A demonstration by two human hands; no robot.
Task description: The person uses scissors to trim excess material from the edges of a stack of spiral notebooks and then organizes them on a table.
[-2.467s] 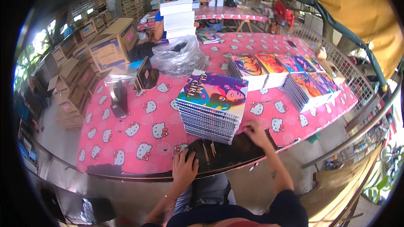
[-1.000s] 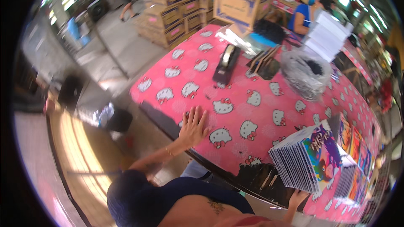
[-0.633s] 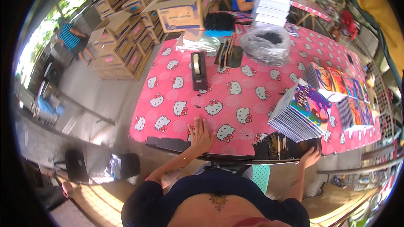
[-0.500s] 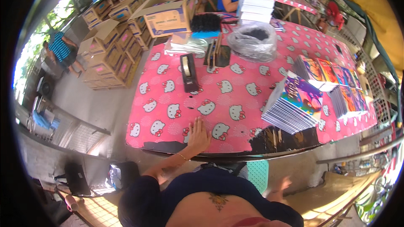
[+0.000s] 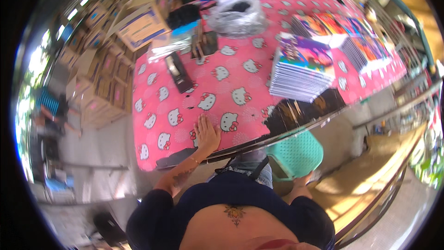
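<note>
My left hand [image 5: 206, 134] lies flat near the front edge of the pink table [image 5: 245, 125], its fingers stretched out over the patterned cover. Low on the right, my right hand [image 5: 303, 178] is closed on the near edge of a mint-green plastic stool [image 5: 298, 155] with a perforated seat; its fingertips are partly hidden. A stack of colourful thin books [image 5: 303, 69] stands on the table, right of the middle. Further left lies a black tape dispenser [image 5: 178, 72] with a roll of tape in it.
More book stacks [image 5: 365, 48] stand at the table's right. Toward the back are a plastic bag [image 5: 238, 18], a dark metal holder [image 5: 203, 44], clear plastic sheets [image 5: 169, 46] and an open carton [image 5: 141, 25]. Piled cartons [image 5: 99, 90] and a person [image 5: 48, 102] are on the left. A wooden bench [image 5: 370, 199] is at lower right.
My right hand has come to the green stool's edge, and more of the stool shows beside the table. My view has tilted down and turned. The left hand stays flat on the table.
</note>
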